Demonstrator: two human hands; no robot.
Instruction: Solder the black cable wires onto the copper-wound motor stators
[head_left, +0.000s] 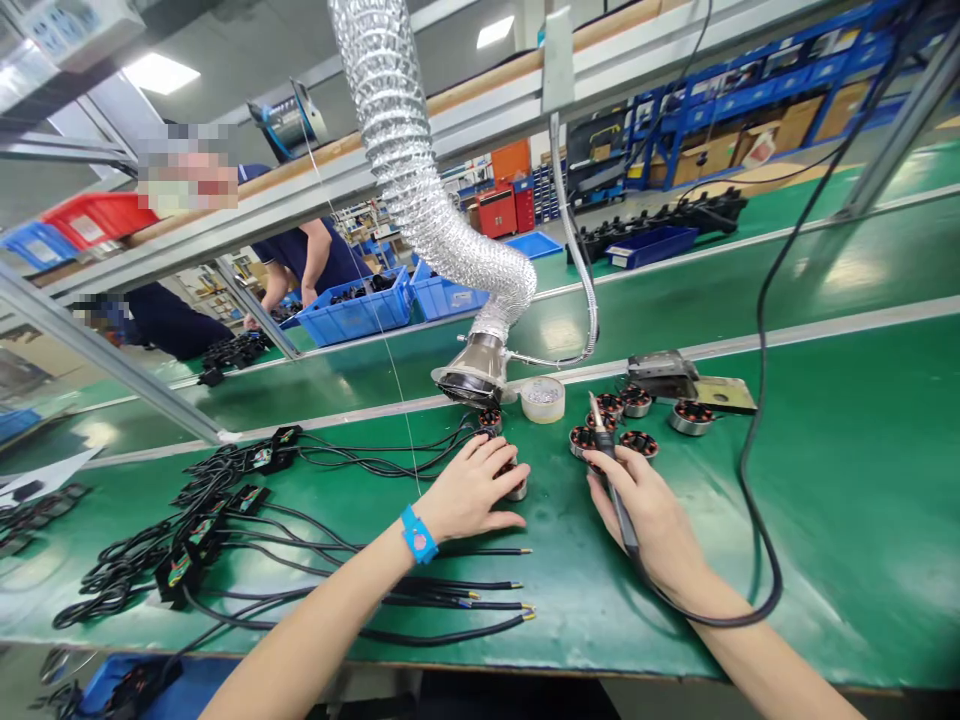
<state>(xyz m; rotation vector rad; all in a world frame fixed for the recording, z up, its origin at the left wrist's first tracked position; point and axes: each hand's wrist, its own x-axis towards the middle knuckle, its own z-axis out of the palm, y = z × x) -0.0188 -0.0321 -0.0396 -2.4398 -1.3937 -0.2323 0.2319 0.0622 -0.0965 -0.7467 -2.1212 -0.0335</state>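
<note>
On the left of the green counter (840, 470), black cables (210, 475) are lying in bundles, and some stripped ends are pointing to the right. My left hand (457, 490), with a blue wristband (418, 535) above it, is reaching over a small round motor (517, 490); its fingers are partly covering this motor, and I cannot tell if they are gripping it. Behind, a duct hood (474, 370) is hanging, and a tape roll (543, 400) is lying beside it. Further right, my right hand (656, 515) is gripping a soldering iron (606, 445), its tip pointing upward before several copper-wound motors (640, 445). Behind these, a metal block (660, 372) is standing.
</note>
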